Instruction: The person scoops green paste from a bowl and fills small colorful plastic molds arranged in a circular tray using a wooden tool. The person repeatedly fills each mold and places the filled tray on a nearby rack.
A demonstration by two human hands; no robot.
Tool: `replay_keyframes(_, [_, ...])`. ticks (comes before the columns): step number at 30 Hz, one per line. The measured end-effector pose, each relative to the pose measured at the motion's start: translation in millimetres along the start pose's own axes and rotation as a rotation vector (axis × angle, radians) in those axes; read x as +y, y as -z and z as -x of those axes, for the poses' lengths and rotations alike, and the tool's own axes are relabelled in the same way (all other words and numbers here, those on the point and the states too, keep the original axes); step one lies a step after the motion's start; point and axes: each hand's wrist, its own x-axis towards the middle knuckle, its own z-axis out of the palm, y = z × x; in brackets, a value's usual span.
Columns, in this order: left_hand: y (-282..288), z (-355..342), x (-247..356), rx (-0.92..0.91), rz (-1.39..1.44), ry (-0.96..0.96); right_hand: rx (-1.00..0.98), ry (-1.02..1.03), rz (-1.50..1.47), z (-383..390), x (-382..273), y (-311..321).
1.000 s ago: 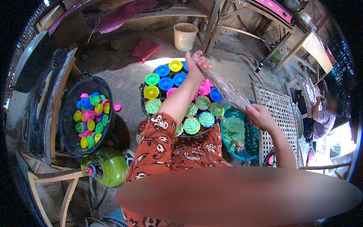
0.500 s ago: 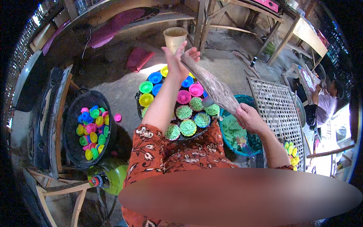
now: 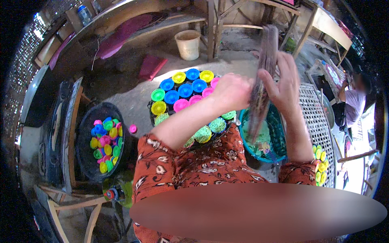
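- Two hands meet around one thing: a long, thin, see-through bag (image 3: 262,77), held upright between them and blurred with motion, so its contents are hard to read.
- The right hand (image 3: 285,83) lies flat against the bag's right side with fingers stretched upward; the left hand (image 3: 234,91) is curled against its left side. They look pressed toward each other with the bag between, though the blur hides the exact grip.
- The bag stands above the near edge of a teal basin (image 3: 279,139), its lower end hanging toward the pale green stuff inside.
- To my eye it is light, limp and slick, the sort that folds and slips; it would want holding near the top, with a second hand steadying the lower part.
- Just left of the basin, a round tray (image 3: 153,119) carries bright little cups (image 3: 184,91), blue, yellow, green and pink, and those at its near edge are filled with green.
- Farther left, a dark tub (image 3: 87,156) holds more loose cups, with one pink cup (image 3: 133,129) on the floor beside it.
- A white mesh rack (image 3: 318,121) lies to the right of the basin, with yellow cups by its near corner.
- A pale bucket (image 3: 188,43) stands by the far bench; another person (image 3: 356,101) sits at far right.
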Motion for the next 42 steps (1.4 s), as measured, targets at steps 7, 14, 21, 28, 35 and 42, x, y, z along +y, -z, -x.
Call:
replay_keyframes(7, [58,10,-7,-0.675,0.376,-0.040,-0.250,0.355,-0.400,12,-51,21])
replay_keyframes(14, [111,54,24,-0.438,-0.047,-0.083,-0.196,-0.447,-1.051,49,-10,64])
replay_keyframes(21, [83,100,-37,-0.144,1.842,0.587,0.960,-0.364,-0.999,71,27,58])
replay_keyframes(28, [43,72,-32,0.709,1.577,-0.002,0.566,-0.358,-1.453,91,-24,-40])
replay_keyframes(35, [87,178,-45,1.111,1.440,0.332,-0.894,-0.963,-0.165,249,127,-91])
replay_keyframes(42, [114,192,-41,1.093,1.446,0.340,-1.164,-1.109,0.400,378,153,-116])
